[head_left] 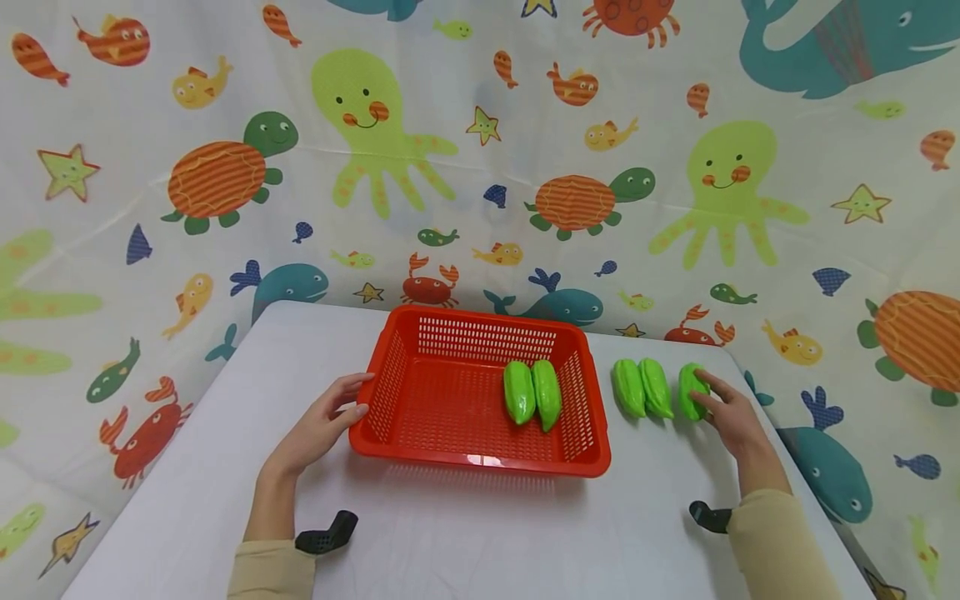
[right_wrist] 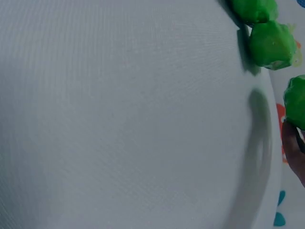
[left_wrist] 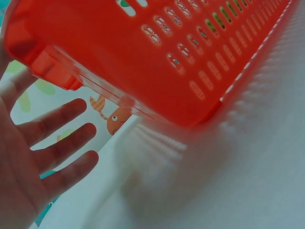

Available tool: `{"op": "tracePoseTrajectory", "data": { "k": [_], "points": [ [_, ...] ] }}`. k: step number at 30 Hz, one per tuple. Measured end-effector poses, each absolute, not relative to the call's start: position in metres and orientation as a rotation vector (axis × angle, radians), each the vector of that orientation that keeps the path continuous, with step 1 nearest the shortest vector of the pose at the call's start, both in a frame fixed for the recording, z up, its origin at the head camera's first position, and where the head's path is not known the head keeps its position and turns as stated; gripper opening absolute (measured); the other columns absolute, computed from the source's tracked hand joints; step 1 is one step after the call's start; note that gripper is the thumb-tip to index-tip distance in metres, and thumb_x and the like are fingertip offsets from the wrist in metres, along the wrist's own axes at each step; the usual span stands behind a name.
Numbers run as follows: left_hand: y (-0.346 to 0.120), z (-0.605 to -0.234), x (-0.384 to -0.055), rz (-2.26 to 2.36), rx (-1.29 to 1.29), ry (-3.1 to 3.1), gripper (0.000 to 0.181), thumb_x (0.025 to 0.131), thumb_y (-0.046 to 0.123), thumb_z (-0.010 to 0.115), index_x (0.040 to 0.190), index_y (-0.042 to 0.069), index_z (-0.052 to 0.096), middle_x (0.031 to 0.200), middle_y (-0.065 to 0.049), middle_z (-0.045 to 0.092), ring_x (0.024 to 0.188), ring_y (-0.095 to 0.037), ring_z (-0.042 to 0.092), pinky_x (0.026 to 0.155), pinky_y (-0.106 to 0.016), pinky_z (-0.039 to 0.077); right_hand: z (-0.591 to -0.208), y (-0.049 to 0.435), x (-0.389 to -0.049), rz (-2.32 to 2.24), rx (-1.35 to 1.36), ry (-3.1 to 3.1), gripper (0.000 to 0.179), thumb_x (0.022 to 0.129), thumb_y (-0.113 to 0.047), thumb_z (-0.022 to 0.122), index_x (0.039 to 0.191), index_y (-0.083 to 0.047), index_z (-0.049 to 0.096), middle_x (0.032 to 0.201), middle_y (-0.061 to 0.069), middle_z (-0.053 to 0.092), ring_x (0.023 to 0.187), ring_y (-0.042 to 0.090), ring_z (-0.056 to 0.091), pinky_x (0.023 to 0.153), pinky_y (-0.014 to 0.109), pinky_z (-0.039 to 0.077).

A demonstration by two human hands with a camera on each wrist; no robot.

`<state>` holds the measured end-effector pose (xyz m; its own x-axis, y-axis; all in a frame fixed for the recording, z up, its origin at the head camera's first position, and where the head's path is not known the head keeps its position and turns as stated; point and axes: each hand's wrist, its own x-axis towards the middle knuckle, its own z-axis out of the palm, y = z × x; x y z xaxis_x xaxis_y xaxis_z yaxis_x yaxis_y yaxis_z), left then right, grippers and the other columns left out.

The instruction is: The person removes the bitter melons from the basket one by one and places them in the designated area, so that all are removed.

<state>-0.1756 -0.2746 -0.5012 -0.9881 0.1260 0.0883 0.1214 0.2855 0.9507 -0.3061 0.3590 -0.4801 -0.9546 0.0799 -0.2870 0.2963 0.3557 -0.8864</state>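
In the head view, my left hand (head_left: 318, 425) rests against the left side of a red plastic basket (head_left: 480, 460). The left wrist view shows the left hand's fingers (left_wrist: 66, 148) straight and spread, most of them off the basket wall. My right hand (head_left: 731, 417) holds a green ribbed, tapered fruit (head_left: 690, 392), like a star fruit, between thumb and fingers. Part of this fruit (right_wrist: 296, 102) shows at the right wrist view's edge. Two similar fruits (head_left: 628, 388) (head_left: 656, 388) lie side by side just left of it. Inside the basket are two more green fruits (head_left: 519, 392) (head_left: 547, 393).
A white table (head_left: 465, 542) carries everything. Behind it hangs a cloth (head_left: 480, 167) printed with sea animals. The basket's right wall (head_left: 592, 408) stands between the fruits inside and those on the table. Black wrist devices (head_left: 327, 535) (head_left: 708, 517) sit by both sleeves.
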Motion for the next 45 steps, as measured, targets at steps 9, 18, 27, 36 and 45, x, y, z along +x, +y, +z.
{"op": "tracePoseTrajectory", "data": {
  "k": [9, 18, 27, 36, 45],
  "points": [
    [-0.273, -0.503, -0.176, 1.859, 0.207, 2.494, 0.056, 0.096, 0.032, 0.060, 0.147, 0.024, 0.038, 0.147, -0.015, 0.039, 0.133, -0.040, 0.038, 0.094, -0.054, 0.049, -0.490, 0.361, -0.309, -1.601, 0.298, 2.399, 0.071, 0.098, -0.038, 0.057, 0.156, -0.016, 0.022, 0.164, 0.011, -0.003, 0.147, 0.036, 0.005, 0.117, 0.053, 0.018],
    [-0.272, -0.504, -0.176, 1.862, 0.211, 2.490, 0.055, 0.096, 0.032, 0.060, 0.147, 0.025, 0.038, 0.146, -0.014, 0.039, 0.133, -0.040, 0.038, 0.095, -0.054, 0.049, -0.494, 0.357, -0.312, -1.559, 0.327, 2.397, 0.067, 0.100, -0.033, 0.056, 0.155, -0.014, 0.023, 0.163, 0.013, -0.003, 0.148, 0.038, -0.001, 0.117, 0.055, 0.011],
    [-0.272, -0.505, -0.176, 1.867, 0.207, 2.488, 0.056, 0.096, 0.033, 0.060, 0.147, 0.026, 0.037, 0.147, -0.014, 0.039, 0.133, -0.039, 0.039, 0.095, -0.054, 0.049, -0.498, 0.352, -0.317, -1.577, 0.309, 2.424, 0.065, 0.101, -0.028, 0.054, 0.155, -0.010, 0.023, 0.163, 0.015, -0.005, 0.148, 0.038, -0.007, 0.117, 0.056, 0.004],
    [-0.274, -0.505, -0.176, 1.888, 0.203, 2.482, 0.057, 0.096, 0.032, 0.060, 0.147, 0.026, 0.037, 0.147, -0.013, 0.039, 0.132, -0.038, 0.039, 0.094, -0.053, 0.050, -0.498, 0.349, -0.324, -1.583, 0.303, 2.433, 0.063, 0.102, -0.030, 0.051, 0.156, -0.014, 0.022, 0.163, 0.013, -0.008, 0.148, 0.037, -0.009, 0.117, 0.055, 0.003],
    [-0.274, -0.505, -0.176, 1.885, 0.212, 2.475, 0.056, 0.097, 0.032, 0.059, 0.148, 0.025, 0.036, 0.146, -0.015, 0.039, 0.132, -0.039, 0.038, 0.093, -0.052, 0.050, -0.501, 0.348, -0.324, -1.604, 0.314, 2.440, 0.062, 0.102, -0.029, 0.050, 0.156, -0.013, 0.022, 0.163, 0.013, -0.006, 0.148, 0.036, -0.009, 0.117, 0.055, 0.004]
  ]
}}
